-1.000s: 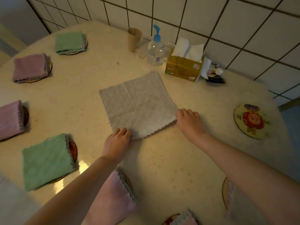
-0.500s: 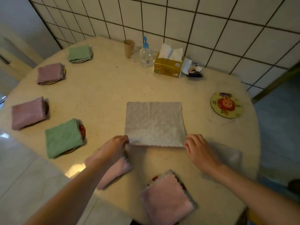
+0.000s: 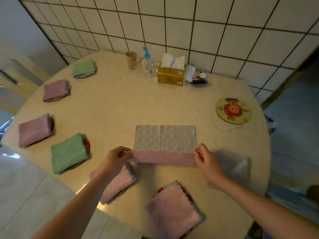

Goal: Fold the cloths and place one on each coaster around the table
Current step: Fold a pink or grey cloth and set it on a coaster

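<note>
We pinch the cloth's near edge, left hand and right hand each gripping a corner, pink underside turned up, mid-tabletop, bare coaster far right of it.

Sitting folded around the bench: four pink cloths, two green cloths, one grey cloth. Lying part-folded: one grey-and-pink cloth. Standing by: one bare coaster, one cup, one pump bottle, one tissue box.

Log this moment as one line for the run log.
step: folding cloth | left hand: pinches near corner | right hand: pinches other near corner | near edge lifted, pink underside showing | bare coaster: waiting
</note>
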